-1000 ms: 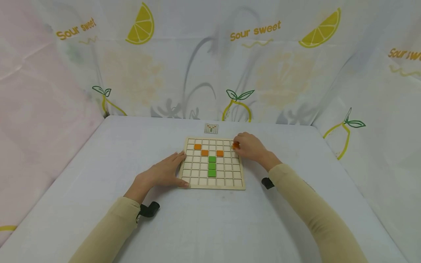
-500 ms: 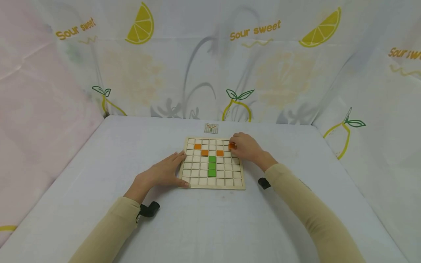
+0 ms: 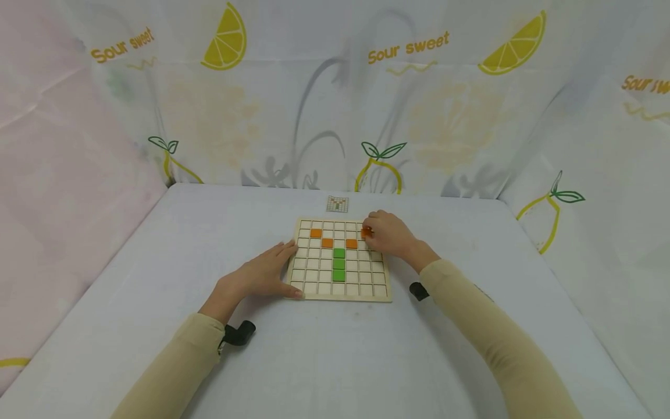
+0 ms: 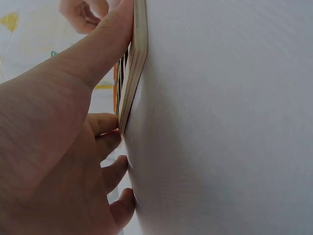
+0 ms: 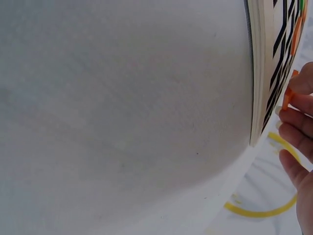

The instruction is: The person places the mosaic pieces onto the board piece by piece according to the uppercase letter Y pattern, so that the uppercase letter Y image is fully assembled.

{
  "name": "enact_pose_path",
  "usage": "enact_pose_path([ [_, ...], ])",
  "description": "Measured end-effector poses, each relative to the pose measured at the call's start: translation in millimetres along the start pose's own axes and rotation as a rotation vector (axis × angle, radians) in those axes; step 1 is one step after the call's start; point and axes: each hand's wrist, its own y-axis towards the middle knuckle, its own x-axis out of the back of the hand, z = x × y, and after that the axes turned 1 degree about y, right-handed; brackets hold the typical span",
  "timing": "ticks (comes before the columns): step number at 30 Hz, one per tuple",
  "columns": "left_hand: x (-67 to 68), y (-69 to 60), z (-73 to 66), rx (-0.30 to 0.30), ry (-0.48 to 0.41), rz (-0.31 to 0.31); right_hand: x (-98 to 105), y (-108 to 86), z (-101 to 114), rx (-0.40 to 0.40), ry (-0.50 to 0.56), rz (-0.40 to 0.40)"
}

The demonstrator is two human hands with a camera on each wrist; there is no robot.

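A square wooden grid board (image 3: 311, 274) lies on the table. An orange tile (image 3: 367, 233) is pinched by my right hand (image 3: 389, 234) over the board's upper right cells. In the right wrist view that tile (image 5: 289, 91) stands tilted between thumb and fingers, at the board's surface; whether it touches a cell I cannot tell. My left hand (image 3: 264, 270) rests against the board's left edge, thumb at the near corner and fingers spread along the side. Three green tiles (image 3: 339, 264) form a column mid-board. Above them sit three orange tiles (image 3: 327, 243) on slanting lines.
A small pattern card (image 3: 337, 204) with a matching grid lies beyond the board. White cloth covers the table (image 3: 335, 361). Printed lemon curtains (image 3: 293, 116) stand behind and at the sides. Black wrist devices (image 3: 241, 333) sit below both hands.
My right hand has shifted slightly left with the orange tile, from the rightmost column toward the one beside it. The left hand has kept its place at the board's edge.
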Motion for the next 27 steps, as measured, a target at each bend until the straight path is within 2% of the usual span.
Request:
enact_pose_path([
  [27, 0.4, -0.9, 0.2, -0.018, 0.001, -0.008, -4.1, 6.0, 5.5, 0.018, -0.039, 0.031],
])
